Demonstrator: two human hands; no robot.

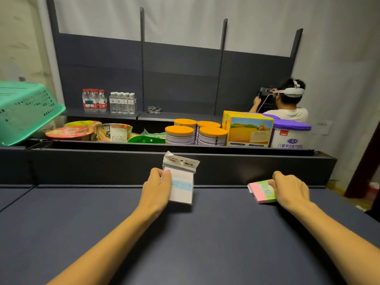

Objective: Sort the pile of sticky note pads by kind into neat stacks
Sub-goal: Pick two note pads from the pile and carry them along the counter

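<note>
My left hand (157, 187) grips a white sticky note pad (182, 183) in a clear wrapper with a pale blue band and a grey header card. The pad is tilted up, its lower edge near the dark shelf top (185, 239). At the right, a pink and green pad (262, 191) lies flat on the shelf top. My right hand (291, 191) lies over that pad's right part, fingers curled down onto it. Whether it grasps the pad or only presses on it is unclear.
A raised dark ledge (185, 165) runs behind the pads. Beyond it stand noodle bowls (70, 133), orange-lidded tins (195, 132), a yellow box (248, 130) and a purple-lidded tub (291, 133). A green basket (24, 112) sits at the left. Another person (285, 103) works at the far shelves.
</note>
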